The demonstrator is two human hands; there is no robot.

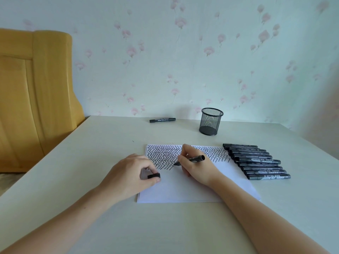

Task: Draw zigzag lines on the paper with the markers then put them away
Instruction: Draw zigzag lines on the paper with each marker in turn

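Both forearms reach forward, hands low and near each other

Left hand (131,172) curled, thumb and fingers pinching; right hand (192,166) curled in a writing grip, wrist down

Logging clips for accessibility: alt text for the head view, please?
The right hand draws zigzags on paper with a marker; the left hand holds its cap. A marker row lies right, a mesh cup behind.

The row of markers (256,161) at three o'clock bears white label print too small to read.
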